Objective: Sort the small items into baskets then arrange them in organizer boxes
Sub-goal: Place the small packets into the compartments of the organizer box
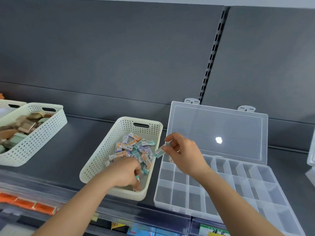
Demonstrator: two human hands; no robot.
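A cream perforated basket point(100, 160) stands mid-shelf and holds several small erasers point(134, 147) in teal, orange and purple sleeves. My left hand point(126, 172) reaches into the basket's near end, fingers curled round a teal eraser point(137, 178). My right hand point(184, 152) hovers between the basket and a clear organizer box point(255, 188), pinching another teal eraser point(161, 150) above the box's far-left compartments. The box lies open with its lid point(218, 133) leaning against the back panel. Its compartments look bare apart from something small under my right hand.
A second cream basket point(34, 142) with brown and green items sits at the left, another basket edge point(10, 103) behind it. The shelf's clear front rail point(119, 213) carries orange price tags point(27, 203). A clear container point(311, 160) shows at the right edge.
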